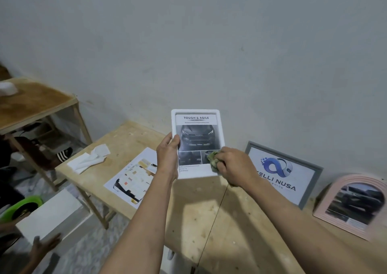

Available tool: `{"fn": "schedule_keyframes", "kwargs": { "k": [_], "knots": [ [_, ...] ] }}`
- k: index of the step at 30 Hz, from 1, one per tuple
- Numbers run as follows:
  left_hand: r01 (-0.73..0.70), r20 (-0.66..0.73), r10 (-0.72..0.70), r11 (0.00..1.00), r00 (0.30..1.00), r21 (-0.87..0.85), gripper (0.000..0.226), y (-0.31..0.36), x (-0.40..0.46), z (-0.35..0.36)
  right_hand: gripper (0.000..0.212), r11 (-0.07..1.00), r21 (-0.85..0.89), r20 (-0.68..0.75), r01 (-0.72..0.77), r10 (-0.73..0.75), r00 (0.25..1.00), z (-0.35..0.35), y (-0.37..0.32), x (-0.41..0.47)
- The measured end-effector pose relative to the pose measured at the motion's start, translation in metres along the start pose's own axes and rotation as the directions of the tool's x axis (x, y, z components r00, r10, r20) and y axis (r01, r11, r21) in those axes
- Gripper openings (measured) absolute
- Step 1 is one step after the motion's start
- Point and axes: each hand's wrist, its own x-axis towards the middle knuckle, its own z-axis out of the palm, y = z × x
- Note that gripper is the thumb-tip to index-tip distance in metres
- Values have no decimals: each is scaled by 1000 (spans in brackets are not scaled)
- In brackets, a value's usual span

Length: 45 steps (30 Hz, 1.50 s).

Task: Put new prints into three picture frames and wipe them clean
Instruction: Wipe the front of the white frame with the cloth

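Three frames show: a white rounded one [198, 114] held upright above the plywood table [209, 211], a grey rectangular one [312, 181] and a pink ribbed arch [326, 202] leaning on the wall. The left hand [167, 154] grips the white frame's left edge; the right hand [234, 167] bunches a green cloth [213, 160] against its glass. Its print reads "TOUGH & AGILE" — the grey frame's, "NUSA".

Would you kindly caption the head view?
Left hand holds white frame upright; right hand wipes it with green cloth.
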Motion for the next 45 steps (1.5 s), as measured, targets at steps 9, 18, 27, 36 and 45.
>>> {"fn": "schedule_keyframes", "kwargs": {
  "k": [9,18,27,36,45],
  "knots": [
    [59,140,-67,996,988,61,33,2,-23,11,24,743,646,-51,-175,270,961,-63,20,15],
    [-25,146,46,989,988,-144,27,12,-39,62,42,911,328,-389,249,-110,915,-39,-14,42],
    [-32,60,32,999,998,9,20,5,-30,32,27,692,720,208,-39,-161,965,-49,-21,-14],
    [-129,119,121,990,986,55,27,10,-48,53,30,960,279,-554,0,162,816,-63,21,36],
    [-191,125,183,980,975,59,31,7,-57,52,57,953,274,-335,-128,220,916,-18,7,32]
  ]
}}
